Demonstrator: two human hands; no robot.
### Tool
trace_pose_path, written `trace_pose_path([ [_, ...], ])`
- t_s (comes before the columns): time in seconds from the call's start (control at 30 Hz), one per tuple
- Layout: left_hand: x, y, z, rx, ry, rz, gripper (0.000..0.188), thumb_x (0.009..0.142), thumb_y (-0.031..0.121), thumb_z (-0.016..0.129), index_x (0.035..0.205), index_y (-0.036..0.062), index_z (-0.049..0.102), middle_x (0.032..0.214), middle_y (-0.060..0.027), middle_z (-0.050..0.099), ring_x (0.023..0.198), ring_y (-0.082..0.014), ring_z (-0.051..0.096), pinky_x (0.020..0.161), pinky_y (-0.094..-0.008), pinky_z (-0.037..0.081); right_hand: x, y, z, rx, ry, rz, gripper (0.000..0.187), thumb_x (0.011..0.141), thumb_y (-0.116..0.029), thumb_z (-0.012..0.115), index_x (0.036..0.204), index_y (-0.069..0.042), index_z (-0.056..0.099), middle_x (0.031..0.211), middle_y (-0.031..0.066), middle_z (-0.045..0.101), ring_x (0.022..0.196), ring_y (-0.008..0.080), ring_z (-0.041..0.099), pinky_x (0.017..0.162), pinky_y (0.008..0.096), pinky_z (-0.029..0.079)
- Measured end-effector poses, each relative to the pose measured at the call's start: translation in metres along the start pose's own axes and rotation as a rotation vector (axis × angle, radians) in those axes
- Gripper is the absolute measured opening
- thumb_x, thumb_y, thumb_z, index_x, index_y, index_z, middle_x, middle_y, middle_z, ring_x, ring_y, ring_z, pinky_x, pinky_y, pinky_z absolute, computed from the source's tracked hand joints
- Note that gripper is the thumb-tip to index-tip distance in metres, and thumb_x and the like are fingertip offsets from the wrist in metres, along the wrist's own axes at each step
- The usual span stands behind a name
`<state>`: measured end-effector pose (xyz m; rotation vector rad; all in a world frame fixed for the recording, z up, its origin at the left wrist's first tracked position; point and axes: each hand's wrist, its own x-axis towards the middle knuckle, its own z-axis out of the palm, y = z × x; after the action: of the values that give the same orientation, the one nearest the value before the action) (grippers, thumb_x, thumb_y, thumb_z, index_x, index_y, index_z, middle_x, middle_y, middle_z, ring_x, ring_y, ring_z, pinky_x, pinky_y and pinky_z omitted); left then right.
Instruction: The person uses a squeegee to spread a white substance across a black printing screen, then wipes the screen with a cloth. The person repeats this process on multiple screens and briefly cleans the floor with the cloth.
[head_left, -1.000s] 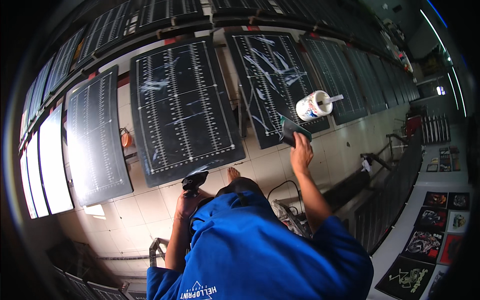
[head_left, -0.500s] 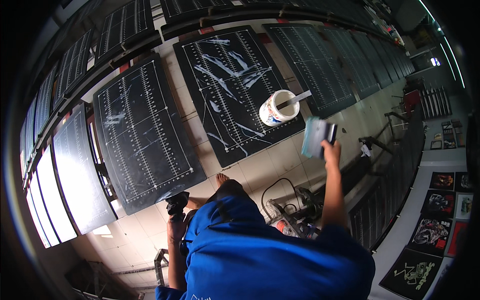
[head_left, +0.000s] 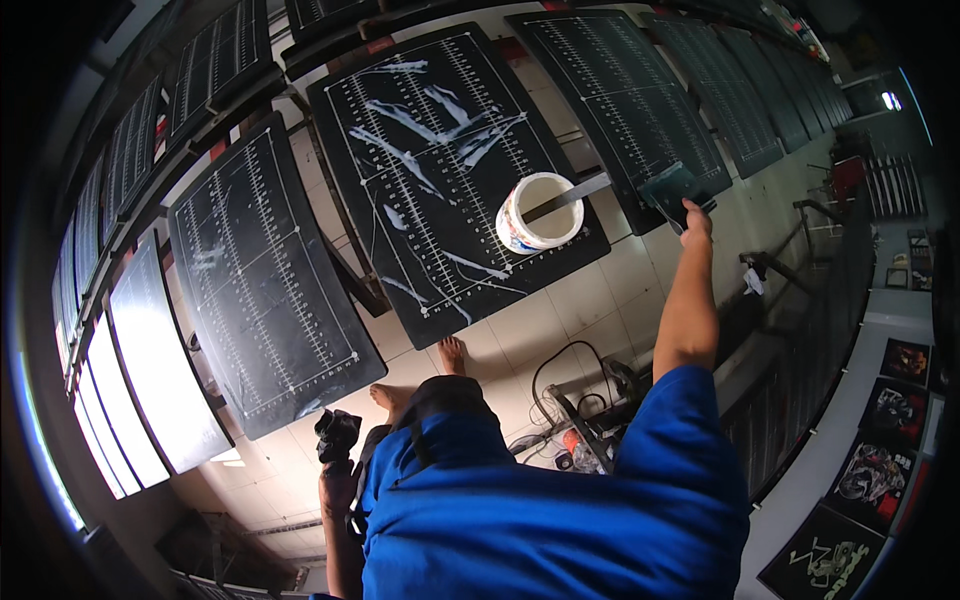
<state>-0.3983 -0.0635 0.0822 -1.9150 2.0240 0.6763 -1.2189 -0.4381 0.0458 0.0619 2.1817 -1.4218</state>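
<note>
My right hand point(head_left: 695, 222) is closed on a wide flat scraper point(head_left: 668, 190) with a dark greenish blade, held at arm's length to the right over the edge of a dark board point(head_left: 625, 95). To its left, a white tub point(head_left: 512, 222) with a coloured print stands on the near right corner of another dark board point(head_left: 350, 95). A flat strip point(head_left: 592, 186) leans out of the tub. Pale smears streak that board's printed scales. Low on the left, my left hand point(head_left: 337, 478) is closed around a crumpled black bundle, perhaps cloth point(head_left: 338, 432).
More dark boards with printed scales lie in rows ahead and to the left, where several reflect bright light point(head_left: 165, 370). A metal frame with a black hose point(head_left: 570, 350) stands on the tiled floor beside my legs. Printed pictures point(head_left: 875, 485) lie along the right side.
My right hand has swung farther away and slightly right with the scraper, whose blade has turned. My left hand has dropped slightly with the black bundle. The view has shifted a little.
</note>
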Motion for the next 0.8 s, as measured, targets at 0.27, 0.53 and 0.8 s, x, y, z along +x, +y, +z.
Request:
trace_pose_path([
  [0.27, 0.026, 0.008, 0.005, -0.022, 0.000, 0.043, 0.032, 0.087, 0.034, 0.067, 0.072, 0.0055, 0.065, 0.076, -0.0113, 0.066, 0.078, -0.0303, 0.061, 0.072, -0.0402, 0.049, -0.054, -0.100, -0.022, -0.798, 0.290, -0.926, 0.045, 0.084, -0.032, 0.070, 0.123, -0.014, 0.057, 0.113, 0.0152, 0.068, 0.104, 0.0390, 0.064, 0.086, 0.0495, 0.050],
  [0.53, 0.026, -0.005, -0.006, 0.143, 0.052, 0.110, 0.031, 0.087, 0.033, 0.067, 0.073, 0.0056, 0.065, 0.081, -0.0116, 0.068, 0.078, -0.0297, 0.063, 0.072, -0.0391, 0.051, -0.112, -0.070, 0.098, -1.206, -0.059, -1.389, 0.042, 0.082, -0.016, 0.071, 0.122, -0.014, 0.058, 0.117, 0.0093, 0.065, 0.106, 0.0322, 0.063, 0.089, 0.0429, 0.052],
  [0.8, -0.014, -0.008, 0.031, -0.076, 0.185, -0.069, 0.032, 0.087, 0.031, 0.066, 0.070, 0.0040, 0.062, 0.082, -0.0152, 0.066, 0.080, -0.0326, 0.063, 0.072, -0.0410, 0.051, -0.124, -0.077, 0.082, -1.367, -0.256, -1.258, 0.046, 0.078, -0.019, 0.074, 0.123, -0.021, 0.064, 0.111, 0.0069, 0.070, 0.104, 0.0319, 0.065, 0.085, 0.0433, 0.052],
])
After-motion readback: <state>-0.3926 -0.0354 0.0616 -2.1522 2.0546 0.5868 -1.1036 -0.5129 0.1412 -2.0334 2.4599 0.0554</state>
